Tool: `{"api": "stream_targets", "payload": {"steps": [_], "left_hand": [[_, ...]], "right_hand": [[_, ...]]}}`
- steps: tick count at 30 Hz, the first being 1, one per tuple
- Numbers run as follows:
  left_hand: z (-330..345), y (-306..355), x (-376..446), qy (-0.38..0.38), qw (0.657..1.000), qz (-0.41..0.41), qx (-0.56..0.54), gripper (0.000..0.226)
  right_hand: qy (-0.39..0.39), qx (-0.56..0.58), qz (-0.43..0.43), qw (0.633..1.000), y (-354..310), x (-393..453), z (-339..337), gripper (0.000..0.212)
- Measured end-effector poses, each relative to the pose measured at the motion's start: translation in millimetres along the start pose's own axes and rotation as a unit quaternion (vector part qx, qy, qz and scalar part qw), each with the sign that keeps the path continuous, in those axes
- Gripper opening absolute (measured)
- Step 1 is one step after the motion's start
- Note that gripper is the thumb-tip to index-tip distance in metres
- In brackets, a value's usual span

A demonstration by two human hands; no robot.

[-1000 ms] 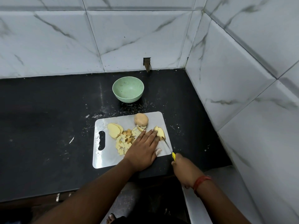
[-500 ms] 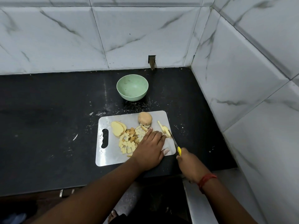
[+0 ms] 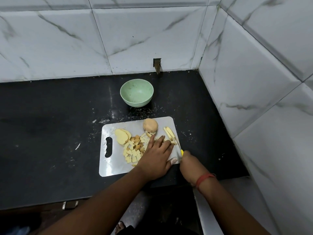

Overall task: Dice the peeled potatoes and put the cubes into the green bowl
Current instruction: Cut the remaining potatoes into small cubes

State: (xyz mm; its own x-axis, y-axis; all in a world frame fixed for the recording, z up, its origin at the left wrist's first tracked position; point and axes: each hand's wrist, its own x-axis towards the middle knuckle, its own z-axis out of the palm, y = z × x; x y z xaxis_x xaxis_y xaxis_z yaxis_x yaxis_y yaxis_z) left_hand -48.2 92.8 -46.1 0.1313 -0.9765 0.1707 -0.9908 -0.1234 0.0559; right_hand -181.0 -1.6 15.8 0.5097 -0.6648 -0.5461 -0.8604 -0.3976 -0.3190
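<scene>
A white cutting board (image 3: 116, 164) lies on the black counter. On it sit a whole peeled potato (image 3: 150, 125), two flat slices (image 3: 122, 136), a heap of cubes (image 3: 133, 149) and long strips (image 3: 169, 134) at the right edge. My left hand (image 3: 156, 155) lies flat on the board, fingers straight, pressing on potato pieces beside the strips. My right hand (image 3: 190, 164) grips a yellow-handled knife (image 3: 179, 147), its blade pointing at the strips. The green bowl (image 3: 136, 92) stands empty behind the board.
Tiled walls close the counter at the back and right, forming a corner. A small wall fitting (image 3: 157, 65) sits behind the bowl. The counter's front edge (image 3: 67, 203) runs just below the board. White specks litter the black surface.
The slice at the board's right edge now lies as long strips. My right hand with the knife has shifted slightly up toward the strips. The left hand stays flat on the board.
</scene>
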Motion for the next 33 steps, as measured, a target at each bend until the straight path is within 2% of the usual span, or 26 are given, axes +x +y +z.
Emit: {"api": "stream_targets", "payload": {"steps": [5,11,16,20,25,28,31,33], "left_hand": [[2.2,6.8,-1.3,0.020,1.000,0.006,-0.004,0.062],[11.3,5.8,-19.4,0.008,1.000,-0.009,-0.018,0.066],[8.5,-0.5,-20.4,0.020,0.999,0.005,-0.032,0.058],[8.8,-7.2,-22.1,0.003,0.999,0.013,-0.044,0.058],[11.3,-8.1,-23.1,-0.009,0.999,0.009,-0.037,0.063],[11.0,-7.8,-22.7,-0.014,0.999,-0.007,-0.040,0.065],[9.7,-6.1,-21.9,-0.002,1.000,-0.001,-0.030,0.061],[9.8,-5.6,-22.1,0.005,1.000,0.005,-0.027,0.060]], "right_hand": [[0.008,0.023,-0.003,1.000,-4.2,6.0,-12.1,0.023],[0.012,0.042,-0.029,0.999,15.8,-20.2,-2.1,0.017],[0.018,0.027,-0.045,0.998,18.1,-26.7,-0.3,0.015],[-0.016,-0.005,-0.018,1.000,13.8,-24.7,1.0,0.027],[-0.054,-0.008,-0.021,0.998,13.8,-18.7,3.6,0.028],[-0.051,-0.034,-0.015,0.998,14.6,-16.3,9.0,0.032],[-0.051,-0.041,-0.018,0.998,21.4,-24.3,15.2,0.019],[-0.059,-0.020,-0.024,0.998,28.6,-33.6,16.6,0.022]]}}
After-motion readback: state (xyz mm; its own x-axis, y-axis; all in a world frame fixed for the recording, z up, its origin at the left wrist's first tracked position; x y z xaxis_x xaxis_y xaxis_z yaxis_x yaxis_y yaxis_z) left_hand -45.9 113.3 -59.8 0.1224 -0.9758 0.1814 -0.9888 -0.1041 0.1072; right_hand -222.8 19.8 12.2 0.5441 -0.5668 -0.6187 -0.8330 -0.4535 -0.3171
